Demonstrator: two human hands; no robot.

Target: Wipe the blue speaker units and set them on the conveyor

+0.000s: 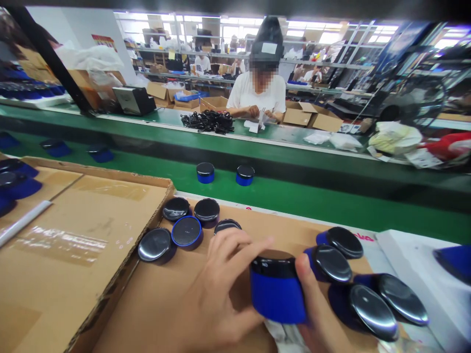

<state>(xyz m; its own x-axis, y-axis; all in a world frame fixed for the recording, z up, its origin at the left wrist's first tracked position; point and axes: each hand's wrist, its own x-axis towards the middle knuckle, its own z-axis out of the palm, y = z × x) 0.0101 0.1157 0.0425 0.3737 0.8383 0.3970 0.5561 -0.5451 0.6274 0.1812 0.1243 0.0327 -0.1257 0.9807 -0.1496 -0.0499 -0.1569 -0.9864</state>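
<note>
A round blue-and-black device (278, 294) is tilted in front of me, its blue side towards me and small white lettering on its black rim. My right hand (320, 309) holds it from the right, thumb along the side; its other fingers are hidden. From the left, the thumb and index finger of my left hand (217, 289) close around the device's lower and upper edges. Under the device shows a piece of white material (287, 336). Beyond my left hand lie several like devices, among them a blue-ringed one (187, 231); others, such as a glossy-topped device (373, 309), lie to the right.
A cardboard tray (110, 211) stands left, a white foam tray (412, 250) right. Two devices, one the left-hand device (205, 173), sit on the green belt (294, 196). Across it, a person (257, 93) works beside black cables (208, 121) and open cartons (312, 115).
</note>
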